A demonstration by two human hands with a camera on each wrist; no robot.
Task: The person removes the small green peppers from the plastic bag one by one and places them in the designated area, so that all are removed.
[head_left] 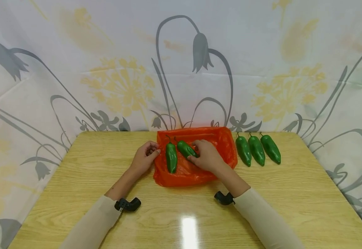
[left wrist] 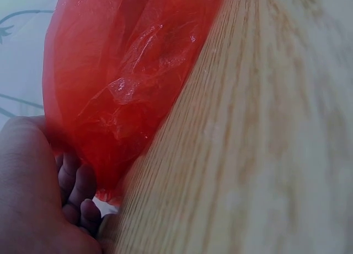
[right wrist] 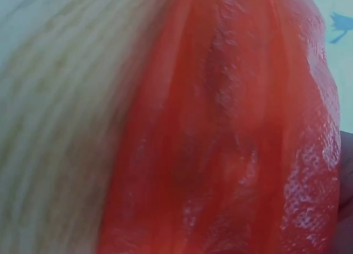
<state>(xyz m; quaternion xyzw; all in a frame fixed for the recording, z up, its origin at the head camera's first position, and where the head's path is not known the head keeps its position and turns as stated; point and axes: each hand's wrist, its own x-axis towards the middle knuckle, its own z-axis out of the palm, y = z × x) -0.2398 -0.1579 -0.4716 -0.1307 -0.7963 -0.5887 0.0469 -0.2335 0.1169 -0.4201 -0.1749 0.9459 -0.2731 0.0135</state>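
A red plastic bag (head_left: 196, 179) lies spread open on the table, its thin sides standing up. At its left edge, my left hand (head_left: 145, 157) pinches the plastic with curled fingers; the left wrist view shows those fingers against the red bag (left wrist: 121, 83). Inside the bag, my right hand (head_left: 209, 157) holds the lower end of a green pepper (head_left: 185, 148), which lies slanted. Just left of it another green pepper (head_left: 171, 157) lies with its stem pointing away. In the right wrist view the bag's wall (right wrist: 220, 127) hides the pepper and most of the hand.
Right of the bag, three green peppers lie in a row: one nearest the bag (head_left: 243, 150), a middle one (head_left: 257, 150) and an outer one (head_left: 270, 148). The wooden table (head_left: 168, 214) ends at a flower-patterned curtain (head_left: 181, 69) behind.
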